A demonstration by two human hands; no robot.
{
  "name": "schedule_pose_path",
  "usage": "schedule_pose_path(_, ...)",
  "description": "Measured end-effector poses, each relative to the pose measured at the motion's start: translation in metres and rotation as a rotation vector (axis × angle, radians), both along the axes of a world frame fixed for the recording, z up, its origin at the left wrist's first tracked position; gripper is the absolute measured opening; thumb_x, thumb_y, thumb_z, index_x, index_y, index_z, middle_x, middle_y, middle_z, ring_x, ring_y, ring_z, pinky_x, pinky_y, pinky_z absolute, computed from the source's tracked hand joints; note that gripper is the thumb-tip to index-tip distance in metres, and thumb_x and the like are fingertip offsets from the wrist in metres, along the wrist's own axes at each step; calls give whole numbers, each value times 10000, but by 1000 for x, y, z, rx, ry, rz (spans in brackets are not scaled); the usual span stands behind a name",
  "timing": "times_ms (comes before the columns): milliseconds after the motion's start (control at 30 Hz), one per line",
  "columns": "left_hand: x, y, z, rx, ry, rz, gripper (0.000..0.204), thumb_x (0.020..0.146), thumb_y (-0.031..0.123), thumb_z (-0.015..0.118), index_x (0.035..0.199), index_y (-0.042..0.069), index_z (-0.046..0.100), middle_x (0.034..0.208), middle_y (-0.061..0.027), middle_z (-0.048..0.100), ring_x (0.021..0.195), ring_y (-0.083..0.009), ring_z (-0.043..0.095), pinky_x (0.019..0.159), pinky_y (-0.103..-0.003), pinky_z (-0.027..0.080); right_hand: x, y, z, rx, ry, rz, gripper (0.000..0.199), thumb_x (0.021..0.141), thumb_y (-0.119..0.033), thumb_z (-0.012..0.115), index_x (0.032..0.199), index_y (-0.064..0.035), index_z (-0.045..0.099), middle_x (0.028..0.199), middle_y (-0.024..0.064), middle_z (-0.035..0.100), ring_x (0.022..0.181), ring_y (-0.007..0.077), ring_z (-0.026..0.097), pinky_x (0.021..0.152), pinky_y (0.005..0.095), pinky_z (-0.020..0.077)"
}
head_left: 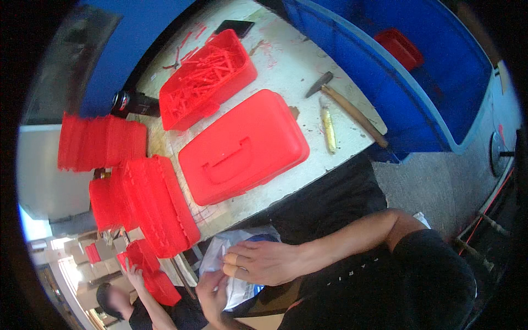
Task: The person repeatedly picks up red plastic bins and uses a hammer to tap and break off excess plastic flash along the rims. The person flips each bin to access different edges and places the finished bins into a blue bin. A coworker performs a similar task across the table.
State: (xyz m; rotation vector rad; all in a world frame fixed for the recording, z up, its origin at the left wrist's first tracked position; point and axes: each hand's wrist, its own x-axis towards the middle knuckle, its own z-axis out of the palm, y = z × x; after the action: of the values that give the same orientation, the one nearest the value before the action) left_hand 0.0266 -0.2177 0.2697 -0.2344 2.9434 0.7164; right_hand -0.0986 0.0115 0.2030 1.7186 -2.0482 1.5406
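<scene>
At lower centre, over a white bag [215, 246], the left hand [212, 292] sits beside tan finger wraps [233, 271] on the right hand [272, 260], probably best smoothed snugly, though I cannot tell either hand's grip.

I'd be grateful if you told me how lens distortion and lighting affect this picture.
In the head view, the fisheye bows the rim of the blue bin and blackens the corners; the head view also shows the closed red case as saturated, with little surface detail, and bright glare in the lower-left background.
</scene>
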Motion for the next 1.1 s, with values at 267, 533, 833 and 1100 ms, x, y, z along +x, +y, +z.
schedule_pose_path(267, -205, -13, -34, 384, 452, 214, 246, 960, 133, 613, 1144, -15, 680, 1083, -109, 723, 1068, -178, 650, 938, -330, 500, -132, 87, 24, 247, -866, -171, 292, 974, -63, 532, 1264, -64, 565, 872, 66, 626, 779, 179, 643, 691, 328, 533)
schedule_pose_path(533, -306, -82, -145, 435, 445, -48, 540, 868, 237, 734, 1337, 32, 561, 1319, -185, 552, 1270, -307, 505, 1098, -384, 380, -233, -25, 0, 412, -359, -218, 168, 989, -187, 583, 989, -19, 592, 759, 110, 632, 659, 247, 627, 619, 354, 500)
schedule_pose_path(833, -295, -83, -145, 811, 409, -49, 467, 857, 170, 727, 1289, 57, 590, 1361, -130, 503, 1291, -263, 466, 1108, -355, 353, -220, -19, -29, 464, 107, -212, 200, 908, -158, 697, 977, 6, 606, 634, 161, 602, 544, 305, 647, 488, 379, 500)
schedule_pose_path(1100, -257, -71, -162, 727, 498, -18, 460, 856, 132, 703, 1281, 25, 567, 1306, -122, 490, 1270, -255, 466, 1096, -347, 357, -204, -26, -12, 615, -65, -203, 144, 929, -112, 663, 1020, -12, 614, 677, 170, 624, 587, 303, 665, 511, 375, 508)
